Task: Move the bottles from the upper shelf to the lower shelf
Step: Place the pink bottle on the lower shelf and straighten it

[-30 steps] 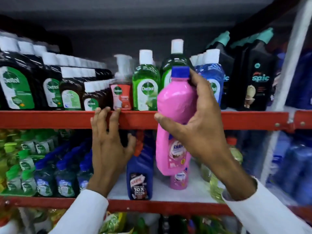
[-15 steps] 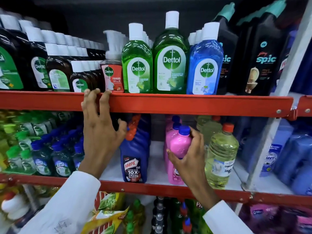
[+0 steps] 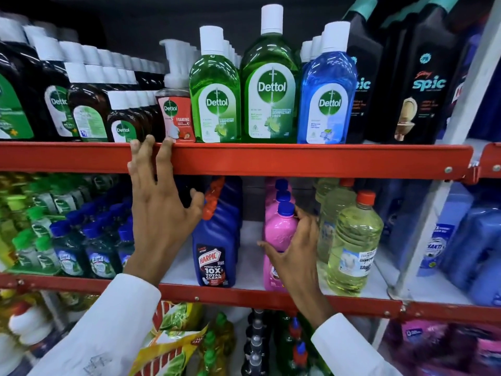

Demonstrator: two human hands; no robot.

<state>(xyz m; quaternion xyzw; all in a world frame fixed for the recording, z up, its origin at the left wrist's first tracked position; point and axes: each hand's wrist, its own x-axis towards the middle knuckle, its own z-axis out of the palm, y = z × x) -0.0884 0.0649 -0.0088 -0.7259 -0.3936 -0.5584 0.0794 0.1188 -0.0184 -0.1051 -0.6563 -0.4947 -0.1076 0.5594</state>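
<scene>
Bottles crowd both shelves, and the one at the right hand (image 3: 294,256) is a pink bottle (image 3: 279,234) with a blue cap, standing upright on the lower shelf (image 3: 271,295) at lower centre of the frame, its long axis vertical and its cap pointing up. More pink bottles with blue caps stand in a row straight behind it. The right hand's fingers are spread and curled loosely around the bottle's right side and front, thumb across its lower body; whether they still grip it or only rest against it cannot be told. The left hand (image 3: 160,213) lies flat with fingers released and outstretched, its fingertips on the red front rail of the upper shelf (image 3: 298,160), its thumb near the orange neck of a dark blue bottle (image 3: 215,248) whose label reads "HARPIC", "POWER PLUS", "10X TOTAL CLEAN". To the right of the pink bottle stand pale yellow bottles (image 3: 352,248) with orange caps; their label print is too small to read. On the upper shelf, in the upper middle of the frame, three white-capped bottles read "Dettol": a light green one (image 3: 214,96), a taller dark green one (image 3: 271,85) marked "DISINFECTANT LIQUID", and a blue one (image 3: 326,96). Left of them a pump bottle (image 3: 176,115) reads "Dettol" and "FOAMING", and brown Dettol bottles (image 3: 86,104) fill the upper left. At upper right, black bottles (image 3: 423,85) with teal caps read "spic". Both arms wear white sleeves.
</scene>
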